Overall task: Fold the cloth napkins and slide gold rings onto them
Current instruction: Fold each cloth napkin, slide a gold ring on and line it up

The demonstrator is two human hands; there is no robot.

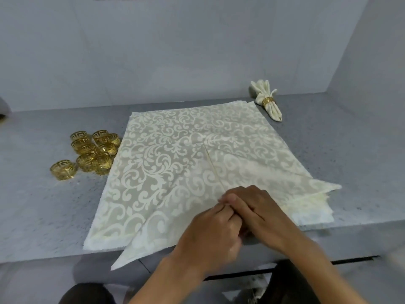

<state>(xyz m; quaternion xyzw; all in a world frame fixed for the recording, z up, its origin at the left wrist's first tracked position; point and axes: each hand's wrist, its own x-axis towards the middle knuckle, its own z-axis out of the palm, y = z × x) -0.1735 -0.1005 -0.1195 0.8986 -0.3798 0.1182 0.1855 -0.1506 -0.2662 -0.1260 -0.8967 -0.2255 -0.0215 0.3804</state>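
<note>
A stack of cream damask napkins (166, 154) lies spread on the grey counter. The top napkin (241, 170) is folded into a triangle, its two side corners pointing out left and right over the near edge. My left hand (210, 233) and my right hand (258, 209) meet at the near middle of this napkin and pinch its edge between curled fingers. Several gold rings (92, 150) sit in a cluster left of the stack. A finished napkin (268, 99) bunched through a gold ring (267, 101) lies at the back right.
The grey speckled counter (43, 205) ends at a near edge below my hands. Grey walls (153, 51) close off the back and the right side. A dark object (4, 108) shows at the far left edge.
</note>
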